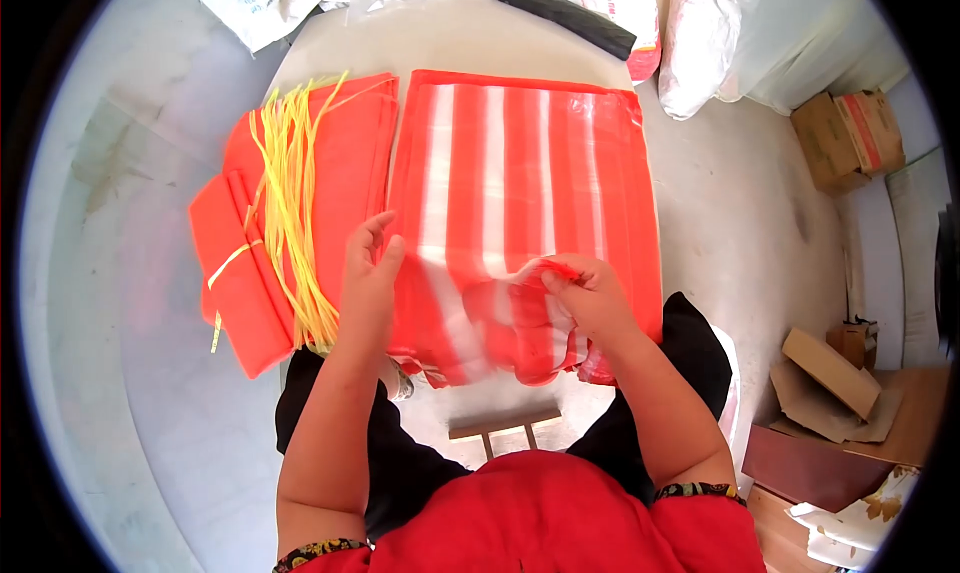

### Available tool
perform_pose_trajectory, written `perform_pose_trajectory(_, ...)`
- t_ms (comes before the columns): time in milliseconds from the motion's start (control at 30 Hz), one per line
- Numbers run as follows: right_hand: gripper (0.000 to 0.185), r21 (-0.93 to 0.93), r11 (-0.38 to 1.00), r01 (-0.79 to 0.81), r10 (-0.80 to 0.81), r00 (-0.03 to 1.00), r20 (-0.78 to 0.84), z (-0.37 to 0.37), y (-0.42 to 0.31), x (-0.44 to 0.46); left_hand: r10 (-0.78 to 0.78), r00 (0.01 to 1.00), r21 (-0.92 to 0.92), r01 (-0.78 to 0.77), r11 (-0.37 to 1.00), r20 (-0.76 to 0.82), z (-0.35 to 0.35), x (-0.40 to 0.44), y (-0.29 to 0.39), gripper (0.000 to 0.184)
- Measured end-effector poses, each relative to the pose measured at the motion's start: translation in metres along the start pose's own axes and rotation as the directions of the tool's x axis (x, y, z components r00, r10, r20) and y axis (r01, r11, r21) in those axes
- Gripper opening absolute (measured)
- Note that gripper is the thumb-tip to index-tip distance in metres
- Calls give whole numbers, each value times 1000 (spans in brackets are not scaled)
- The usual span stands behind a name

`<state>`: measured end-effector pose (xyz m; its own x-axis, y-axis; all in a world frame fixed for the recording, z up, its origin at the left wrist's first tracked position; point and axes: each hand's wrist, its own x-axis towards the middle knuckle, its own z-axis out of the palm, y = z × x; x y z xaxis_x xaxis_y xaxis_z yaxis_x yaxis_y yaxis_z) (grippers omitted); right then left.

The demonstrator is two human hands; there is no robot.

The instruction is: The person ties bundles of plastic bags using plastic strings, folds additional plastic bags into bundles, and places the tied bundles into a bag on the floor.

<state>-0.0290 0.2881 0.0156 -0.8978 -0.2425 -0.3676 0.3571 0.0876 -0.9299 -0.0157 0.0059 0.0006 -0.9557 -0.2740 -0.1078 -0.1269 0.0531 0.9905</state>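
Striped sheets [515, 173]: thin plastic film, glossy, glare at far corner, near edge crumpled. Red sheets [355, 153]: matt, smooth, fabric-like from where I stand. Yellow strips [285, 193]: slick plastic. Black bundle [565, 20]: wrinkled plastic, slight sheen. Tabletop [400, 38]: smooth, dull. Carton [828, 145]: matt cardboard. Shirt [540, 523]: matt cloth.

We saw thin red sheeting [515, 173] with long white stripes (how many layers, we could not tell). Its far part lay flat, stretching away beyond our fingers. The near part was lifted and crumpled, its rumpled edge pinched in our right fingers [592, 270], with blurred folds sagging to their left. Its left edge ran just beside our left thumb [394, 255].
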Motion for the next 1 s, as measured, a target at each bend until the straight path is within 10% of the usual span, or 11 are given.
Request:
perform_pose_trajectory(600,21,287,958,-3,7,1000,-13,2,1,-4,-334,937,-298,350,888,107,-1,-11,3,58)
perform_pose_trajectory(1000,25,-428,772,471,-365,879,309,18,5,-20,-430,817,163,398,903,385,-35,-43,27,81)
